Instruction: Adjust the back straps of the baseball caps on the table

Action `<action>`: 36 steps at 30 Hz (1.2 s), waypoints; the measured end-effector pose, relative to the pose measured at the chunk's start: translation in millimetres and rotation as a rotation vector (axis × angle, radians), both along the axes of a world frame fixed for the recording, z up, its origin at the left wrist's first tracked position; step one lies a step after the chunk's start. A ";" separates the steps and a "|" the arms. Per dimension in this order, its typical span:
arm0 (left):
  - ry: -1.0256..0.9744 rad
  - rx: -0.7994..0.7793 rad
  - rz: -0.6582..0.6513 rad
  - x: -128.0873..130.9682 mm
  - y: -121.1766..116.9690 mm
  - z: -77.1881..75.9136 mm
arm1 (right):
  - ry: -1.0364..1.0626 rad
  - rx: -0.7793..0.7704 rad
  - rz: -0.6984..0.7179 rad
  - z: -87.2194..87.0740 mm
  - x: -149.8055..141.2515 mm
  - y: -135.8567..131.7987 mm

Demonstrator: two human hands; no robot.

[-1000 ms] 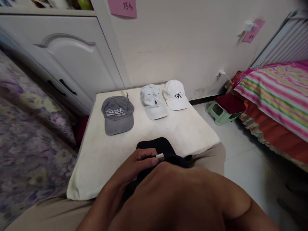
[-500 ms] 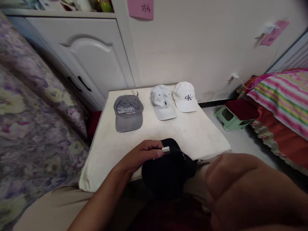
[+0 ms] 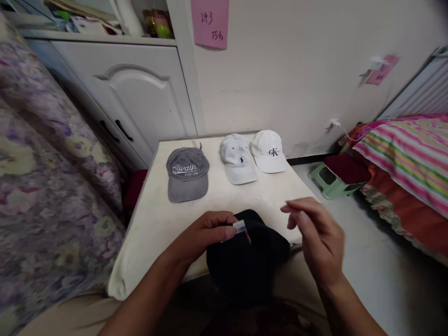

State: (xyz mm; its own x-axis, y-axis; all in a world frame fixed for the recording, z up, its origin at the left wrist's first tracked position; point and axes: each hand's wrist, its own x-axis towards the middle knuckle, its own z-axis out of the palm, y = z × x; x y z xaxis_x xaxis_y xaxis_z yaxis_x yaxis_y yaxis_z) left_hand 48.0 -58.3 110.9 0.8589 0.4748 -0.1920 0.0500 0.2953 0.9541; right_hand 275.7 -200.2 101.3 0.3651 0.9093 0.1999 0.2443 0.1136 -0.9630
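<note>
- A person sits with beige-trousered knees at the near edge of a low table [image 3: 159, 233] covered in cream cloth, seen from the head camera.
- The left hand [image 3: 210, 229] grasps a black baseball cap [image 3: 236, 268], pinching a silver metal clasp [image 3: 240, 227] between thumb and forefinger.
- The black cap is at the table's near edge, partly above the lap. Its dark folds hide much of its shape.
- The right hand [image 3: 320, 233] is raised to the right of the black cap, apart from it. Its fingers bend loosely, not clenched, and no object shows in them.
- Farther back on the table, a grey "Always" baseball cap [image 3: 188, 175] lies at the left; a pale blue cap with a small dark rider logo [image 3: 238, 159] and a white "CK" cap [image 3: 269, 151] lie close together at the right. All three brims point towards the person.
- The step in hand appears to be adjusting or fastening the clasp; whether it is closed cannot be told.
- Further work on the clasp would call for a steady left pinch while the right fingertips come in to the strap beside it, without twisting the cap.
</note>
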 end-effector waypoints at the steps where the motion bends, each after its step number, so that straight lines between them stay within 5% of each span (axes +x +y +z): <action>1: -0.002 0.009 -0.014 -1.5 -0.7 -0.3 | -0.007 -0.063 -0.070 -11.6 3.7 6.5; 5: 0.002 0.038 -0.055 -5.1 -2.4 0.7 | 0.070 -0.426 0.076 -62.8 20.0 7.8; 8: 0.015 0.128 -0.120 -4.5 -5.1 4.1 | 0.133 -0.570 0.195 -83.8 25.3 3.7; 16: 0.071 0.275 -0.276 -0.8 -11.0 11.4 | 0.129 -0.555 0.413 -97.7 14.6 51.1; 21: 0.125 0.278 -0.220 -2.7 -7.9 13.9 | 0.068 -0.391 0.325 -104.7 11.5 76.9; 27: 0.183 0.283 0.038 5.5 -0.1 -1.9 | -0.055 -0.313 0.188 -94.6 27.1 110.0; 31: 0.209 0.291 0.104 9.8 3.9 -14.6 | -0.141 -0.239 0.051 -59.3 19.5 97.4; 33: 0.204 0.303 0.111 10.8 4.4 -16.5 | -0.176 -0.119 0.100 -33.3 7.5 84.8; 36: 0.159 0.349 0.117 12.7 3.2 -16.4 | -0.104 -0.161 0.348 -3.1 -11.7 71.9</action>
State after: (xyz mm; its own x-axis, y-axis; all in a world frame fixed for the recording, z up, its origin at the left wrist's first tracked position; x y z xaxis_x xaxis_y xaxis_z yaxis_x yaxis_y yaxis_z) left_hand 60.7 -55.1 94.5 0.7674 0.6282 -0.1282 0.1909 -0.0328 0.9811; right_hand 264.0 -128.3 98.1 0.0145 0.9978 0.0640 0.3150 0.0562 -0.9474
